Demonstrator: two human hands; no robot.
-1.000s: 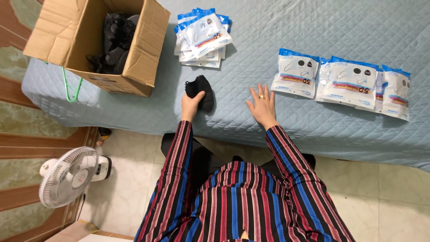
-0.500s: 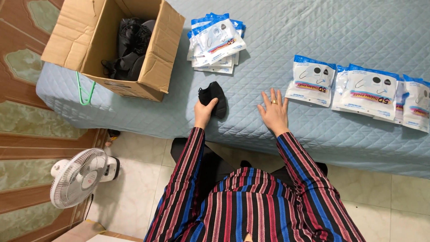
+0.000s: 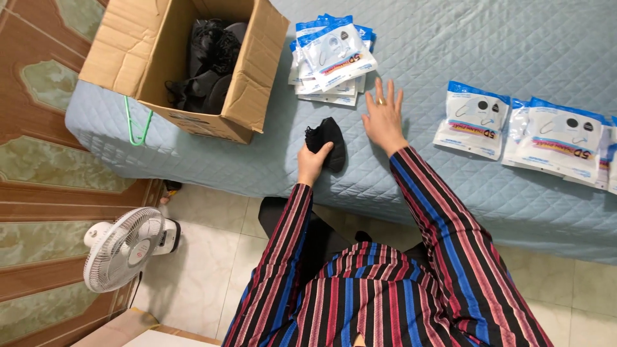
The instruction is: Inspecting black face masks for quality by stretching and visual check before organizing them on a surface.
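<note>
On the quilted pale-blue bedcover, the left hand pinches a soft black fabric mask, while the right hand lies flat with fingers spread just below a stack of glossy white-and-blue packets. The open cardboard box holds a dark crumpled heap, hard to make out, and the row of packets is cut off at the right.

A stack of flat blue-and-white pouches lies on the quilted bed cover just beyond my right hand, beside an open brown cardboard box at the cover's left corner, while a row of matching pouches overlaps toward the right edge.
</note>
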